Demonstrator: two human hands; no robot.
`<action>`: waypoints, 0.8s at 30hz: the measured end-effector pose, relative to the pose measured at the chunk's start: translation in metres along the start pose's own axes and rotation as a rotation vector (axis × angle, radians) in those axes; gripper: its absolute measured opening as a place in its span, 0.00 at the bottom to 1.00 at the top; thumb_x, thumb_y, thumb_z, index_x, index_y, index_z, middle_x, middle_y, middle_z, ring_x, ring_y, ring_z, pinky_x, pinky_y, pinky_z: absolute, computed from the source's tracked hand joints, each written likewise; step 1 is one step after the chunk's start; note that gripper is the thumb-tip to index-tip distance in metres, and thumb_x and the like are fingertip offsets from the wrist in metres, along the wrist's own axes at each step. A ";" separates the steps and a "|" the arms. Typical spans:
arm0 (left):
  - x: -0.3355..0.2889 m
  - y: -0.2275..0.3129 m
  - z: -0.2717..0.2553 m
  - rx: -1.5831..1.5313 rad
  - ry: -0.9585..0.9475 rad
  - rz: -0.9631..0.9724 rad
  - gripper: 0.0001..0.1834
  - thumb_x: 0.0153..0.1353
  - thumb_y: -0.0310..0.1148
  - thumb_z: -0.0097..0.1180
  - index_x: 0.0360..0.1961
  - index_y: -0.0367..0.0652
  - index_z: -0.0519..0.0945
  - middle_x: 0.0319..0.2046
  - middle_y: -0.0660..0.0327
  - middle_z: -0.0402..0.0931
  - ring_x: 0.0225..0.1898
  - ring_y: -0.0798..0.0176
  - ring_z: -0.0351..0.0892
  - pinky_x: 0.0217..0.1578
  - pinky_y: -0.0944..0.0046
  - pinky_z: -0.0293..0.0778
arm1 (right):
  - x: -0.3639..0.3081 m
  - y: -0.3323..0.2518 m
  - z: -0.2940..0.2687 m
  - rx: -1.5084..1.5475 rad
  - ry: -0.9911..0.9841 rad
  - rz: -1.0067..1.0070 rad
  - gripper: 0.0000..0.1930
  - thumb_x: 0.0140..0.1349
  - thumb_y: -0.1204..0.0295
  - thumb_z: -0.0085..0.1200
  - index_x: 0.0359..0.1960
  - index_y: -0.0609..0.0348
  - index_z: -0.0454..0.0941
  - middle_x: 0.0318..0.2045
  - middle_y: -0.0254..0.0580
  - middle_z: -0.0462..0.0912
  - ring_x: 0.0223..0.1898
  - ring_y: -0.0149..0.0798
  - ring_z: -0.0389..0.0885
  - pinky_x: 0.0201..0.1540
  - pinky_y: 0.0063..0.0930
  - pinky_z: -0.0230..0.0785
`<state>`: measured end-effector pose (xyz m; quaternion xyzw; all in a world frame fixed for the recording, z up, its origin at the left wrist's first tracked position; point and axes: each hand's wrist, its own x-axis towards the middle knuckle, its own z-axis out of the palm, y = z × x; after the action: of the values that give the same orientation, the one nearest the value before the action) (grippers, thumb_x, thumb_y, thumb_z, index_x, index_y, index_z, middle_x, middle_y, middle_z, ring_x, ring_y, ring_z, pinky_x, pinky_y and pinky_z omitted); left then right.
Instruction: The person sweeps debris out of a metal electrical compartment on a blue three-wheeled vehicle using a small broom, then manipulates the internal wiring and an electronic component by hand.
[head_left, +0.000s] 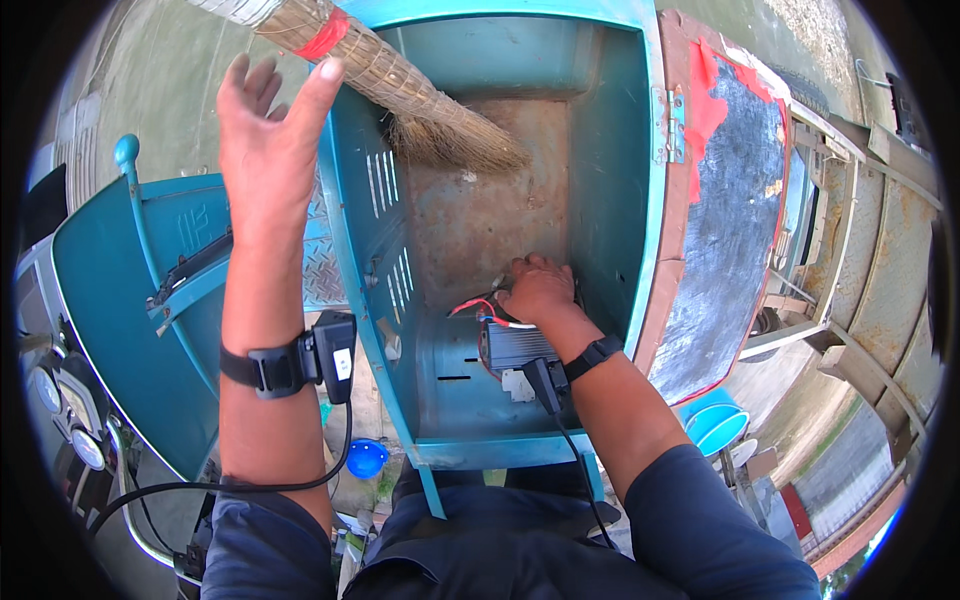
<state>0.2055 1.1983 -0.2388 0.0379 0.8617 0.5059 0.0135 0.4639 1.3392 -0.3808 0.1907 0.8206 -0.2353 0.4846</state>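
Observation:
My left hand (265,135) is raised at the upper left, open, its fingers apart and its thumb stretched toward a straw broom (400,80). The thumb tip overlaps the broom just by its red band; I cannot tell if they touch. The broom leans into a blue-green metal box (610,130), bristles on its rusty floor. Deep inside the box, my right hand (543,288) is stretched out palm down, its fingers spread low by the right wall. Beside it are red and white wires (485,300) and a grey finned electrical unit (515,345). The right fingertips are partly hidden.
A hinged lid (715,230) with a dark panel and torn red covering lies open on the right. To the left stands a blue-green panel (110,300) with a bar, above motorcycle lights (85,450). Blue basins (366,458) are on the ground. Cables hang from both wrist straps.

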 end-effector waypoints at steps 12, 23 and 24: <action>0.032 0.014 0.016 -0.307 -0.071 0.014 0.26 0.57 0.41 0.73 0.50 0.35 0.79 0.43 0.59 0.82 0.45 0.67 0.80 0.49 0.65 0.74 | -0.037 0.003 -0.016 0.258 0.364 -0.239 0.29 0.60 0.54 0.60 0.60 0.56 0.77 0.51 0.56 0.82 0.53 0.55 0.80 0.61 0.45 0.68; 0.004 0.166 -0.103 -0.395 0.114 0.275 0.25 0.65 0.48 0.65 0.49 0.34 0.83 0.44 0.63 0.82 0.45 0.71 0.78 0.51 0.70 0.69 | -0.172 -0.037 -0.149 0.445 1.097 -0.612 0.47 0.39 0.65 0.78 0.66 0.55 0.69 0.63 0.52 0.69 0.61 0.58 0.71 0.63 0.47 0.66; 0.002 0.172 -0.112 -0.428 0.107 0.299 0.25 0.66 0.47 0.64 0.50 0.33 0.83 0.45 0.61 0.81 0.46 0.71 0.78 0.51 0.71 0.69 | -0.179 -0.046 -0.151 0.411 1.096 -0.627 0.50 0.37 0.64 0.79 0.67 0.54 0.67 0.64 0.52 0.68 0.64 0.58 0.69 0.65 0.49 0.64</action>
<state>0.2057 1.1848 -0.0342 0.1342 0.7195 0.6742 -0.0991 0.4139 1.3728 -0.1497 0.1237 0.9033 -0.3860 -0.1407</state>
